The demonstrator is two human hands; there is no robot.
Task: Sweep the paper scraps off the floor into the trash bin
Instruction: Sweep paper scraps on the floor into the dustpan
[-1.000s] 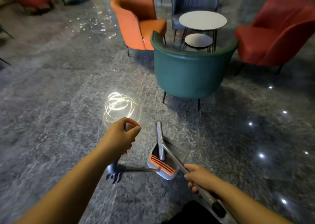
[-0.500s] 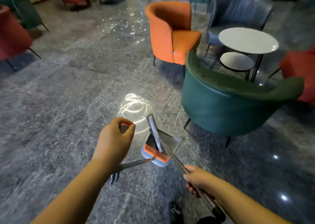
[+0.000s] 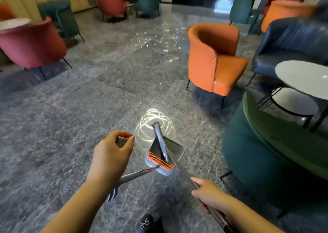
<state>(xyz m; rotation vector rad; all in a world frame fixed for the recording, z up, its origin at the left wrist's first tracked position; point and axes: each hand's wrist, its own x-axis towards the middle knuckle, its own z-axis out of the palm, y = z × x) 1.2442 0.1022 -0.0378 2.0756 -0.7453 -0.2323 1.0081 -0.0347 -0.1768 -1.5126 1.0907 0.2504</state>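
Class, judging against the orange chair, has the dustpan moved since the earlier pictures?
Yes. The dustpan, once behind the green chair, has been carried forward, nearer the orange chair.

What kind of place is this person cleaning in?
Probably a lounge or lobby, perhaps in a hotel or office. Upholstered armchairs in several colours, such as the orange armchair, stand grouped around small round tables on a polished stone floor, with paper scraps scattered farther off.

A: What surrounds the orange chair (image 3: 215, 58)?
B: Polished grey marble floor (image 3: 74, 108); beyond it red (image 3: 33, 44) and green chairs (image 3: 148, 1), right of it a round white table (image 3: 305, 77).
A: Lighting?
B: A bright ring-shaped glare (image 3: 153, 124) on the floor nearer than the chair.
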